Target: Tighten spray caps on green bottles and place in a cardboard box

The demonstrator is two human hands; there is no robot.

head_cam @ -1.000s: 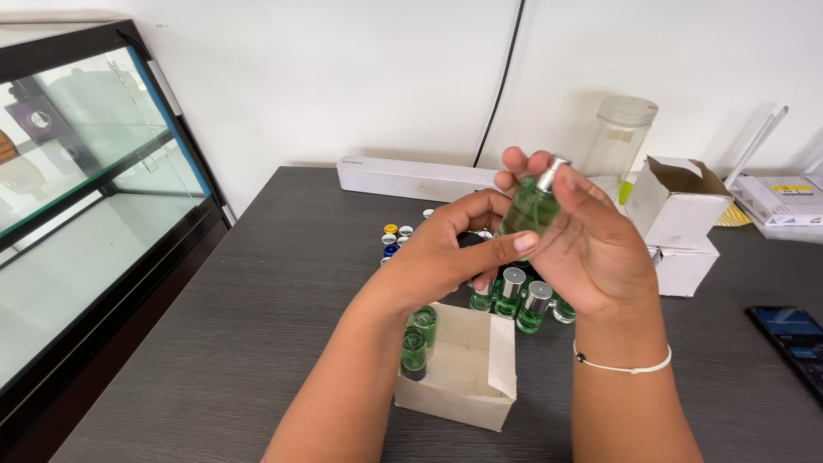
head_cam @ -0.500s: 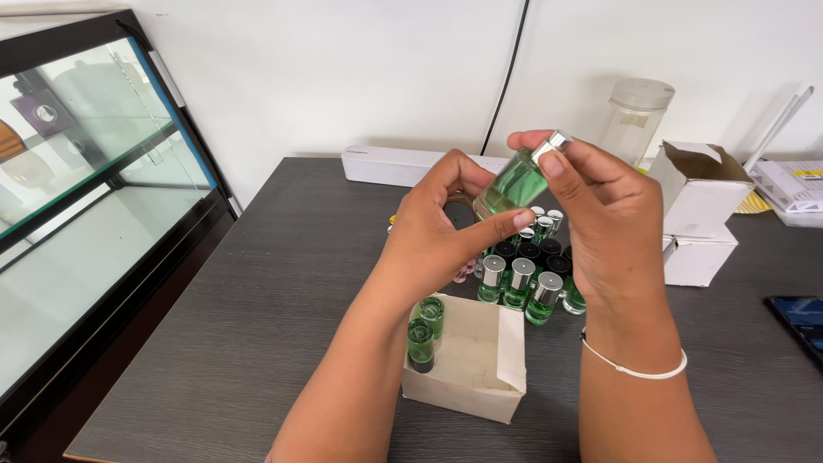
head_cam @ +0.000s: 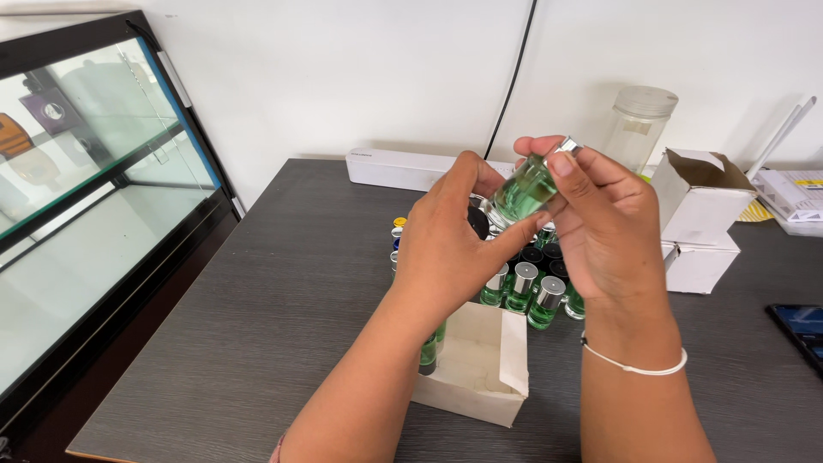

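My left hand (head_cam: pixel 446 249) pinches the base of a small green bottle (head_cam: pixel 523 190), tilted, clear glass, silver cap up right. My right hand (head_cam: pixel 604 227) closes its fingers (head_cam: pixel 561 165) round the cap, above the bottles (head_cam: pixel 525 287) and open box (head_cam: pixel 480 364) on the tabletop (head_cam: pixel 283 291).

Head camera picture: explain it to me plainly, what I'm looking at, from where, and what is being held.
The view comes from a camera worn on a person's head, looking down at their own bare hands. The left hand and right hand together hold up a small green bottle with a silver cap. Below, on the dark table, stand more green bottles, an open white box and two closed white boxes. A clear jar stands by the wall; a glass cabinet is at left.
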